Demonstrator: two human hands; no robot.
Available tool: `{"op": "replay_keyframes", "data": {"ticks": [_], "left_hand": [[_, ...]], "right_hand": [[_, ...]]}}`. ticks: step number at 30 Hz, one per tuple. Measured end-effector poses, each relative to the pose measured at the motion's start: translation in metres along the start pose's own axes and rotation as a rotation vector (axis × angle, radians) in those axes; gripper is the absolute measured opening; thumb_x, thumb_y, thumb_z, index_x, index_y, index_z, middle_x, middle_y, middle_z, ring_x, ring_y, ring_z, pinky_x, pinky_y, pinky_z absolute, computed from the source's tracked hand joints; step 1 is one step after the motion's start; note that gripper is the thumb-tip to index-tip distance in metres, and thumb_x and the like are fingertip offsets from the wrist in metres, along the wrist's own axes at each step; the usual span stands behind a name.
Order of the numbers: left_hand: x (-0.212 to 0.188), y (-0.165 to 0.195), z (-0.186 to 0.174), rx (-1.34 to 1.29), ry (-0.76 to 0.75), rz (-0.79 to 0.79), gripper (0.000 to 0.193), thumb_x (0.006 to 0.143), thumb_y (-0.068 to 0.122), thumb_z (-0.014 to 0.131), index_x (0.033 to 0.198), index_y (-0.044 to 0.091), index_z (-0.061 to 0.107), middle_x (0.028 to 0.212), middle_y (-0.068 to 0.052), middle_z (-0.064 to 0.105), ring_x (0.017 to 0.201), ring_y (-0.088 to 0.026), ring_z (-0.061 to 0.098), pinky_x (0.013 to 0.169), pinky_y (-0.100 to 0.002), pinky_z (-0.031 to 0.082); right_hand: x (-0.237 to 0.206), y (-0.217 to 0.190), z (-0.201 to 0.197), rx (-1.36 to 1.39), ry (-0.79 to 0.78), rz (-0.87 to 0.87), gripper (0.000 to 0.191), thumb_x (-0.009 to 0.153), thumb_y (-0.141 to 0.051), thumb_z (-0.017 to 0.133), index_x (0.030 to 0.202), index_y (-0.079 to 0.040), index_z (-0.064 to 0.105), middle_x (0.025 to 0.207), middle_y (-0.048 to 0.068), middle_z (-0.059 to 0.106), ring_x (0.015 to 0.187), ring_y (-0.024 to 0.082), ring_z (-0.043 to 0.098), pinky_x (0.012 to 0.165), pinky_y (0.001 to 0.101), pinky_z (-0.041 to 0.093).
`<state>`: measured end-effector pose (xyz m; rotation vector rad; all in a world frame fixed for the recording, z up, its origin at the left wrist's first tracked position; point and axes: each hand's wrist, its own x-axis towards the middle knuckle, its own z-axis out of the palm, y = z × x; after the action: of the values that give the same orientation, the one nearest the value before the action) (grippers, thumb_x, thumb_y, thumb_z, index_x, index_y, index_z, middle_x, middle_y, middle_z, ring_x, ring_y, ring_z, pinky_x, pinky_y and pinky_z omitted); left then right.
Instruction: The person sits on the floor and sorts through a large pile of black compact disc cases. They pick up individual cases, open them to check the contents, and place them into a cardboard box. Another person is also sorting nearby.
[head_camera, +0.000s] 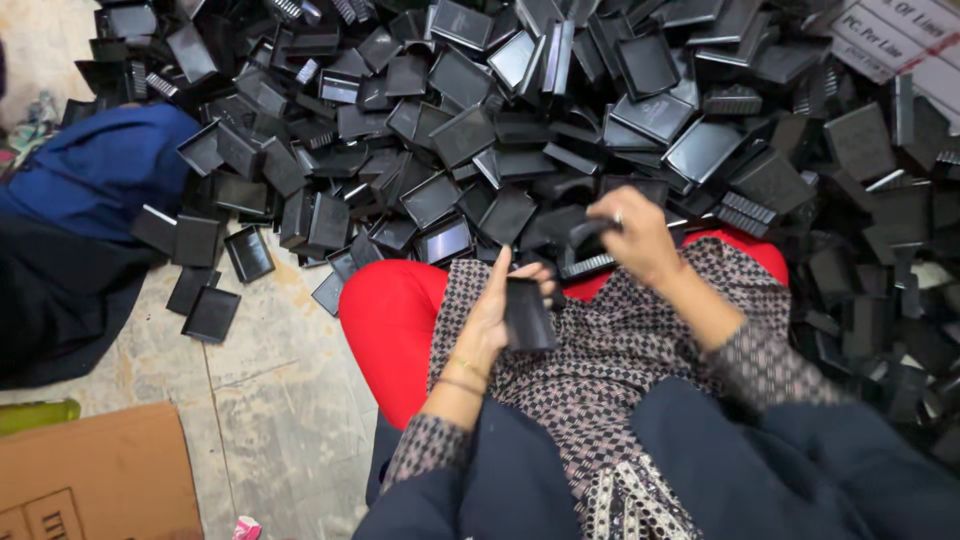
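Note:
My left hand (492, 312) grips a flat black plastic tray piece (527, 314) upright over my lap. My right hand (632, 232), with a ring on one finger, is closed on a small black ribbed plastic part (588, 232) just above and to the right of the tray piece. Both hands hover over my patterned garment (610, 370) and red trousers (395, 325). A huge heap of black plastic trays and ribbed parts (560, 120) lies right in front of my knees.
Loose black trays (212, 312) lie scattered on the stone floor (270, 400) at the left. A blue cloth bundle (95, 170) lies at far left. A cardboard sheet (95, 475) is at bottom left, and a white printed sign (900, 40) at top right.

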<state>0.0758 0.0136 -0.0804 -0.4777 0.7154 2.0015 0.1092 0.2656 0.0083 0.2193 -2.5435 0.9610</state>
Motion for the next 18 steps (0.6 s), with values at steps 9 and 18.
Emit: {"op": "replay_keyframes", "data": {"ticks": [9, 18], "left_hand": [[0.017, 0.002, 0.057, 0.527, -0.084, 0.670, 0.059, 0.091, 0.031, 0.075, 0.139, 0.000, 0.057, 0.125, -0.010, 0.066, 0.112, -0.022, 0.063, 0.099, -0.037, 0.052], [0.004, 0.010, 0.056, 0.186, -0.098, 0.693, 0.084, 0.105, 0.066, 0.026, 0.141, -0.005, 0.054, 0.131, -0.015, 0.063, 0.121, -0.024, 0.061, 0.110, -0.038, 0.048]], "right_hand": [[-0.035, -0.063, 0.009, 0.440, -0.197, 0.189, 0.065, 0.077, -0.012, 0.086, 0.134, 0.004, 0.058, 0.131, 0.018, 0.061, 0.116, 0.026, 0.061, 0.098, 0.0347, 0.049], [-0.037, -0.089, 0.022, 0.667, -0.165, 0.536, 0.063, 0.082, -0.010, 0.081, 0.141, -0.002, 0.061, 0.121, 0.010, 0.072, 0.104, 0.014, 0.065, 0.092, 0.0297, 0.052]]}}
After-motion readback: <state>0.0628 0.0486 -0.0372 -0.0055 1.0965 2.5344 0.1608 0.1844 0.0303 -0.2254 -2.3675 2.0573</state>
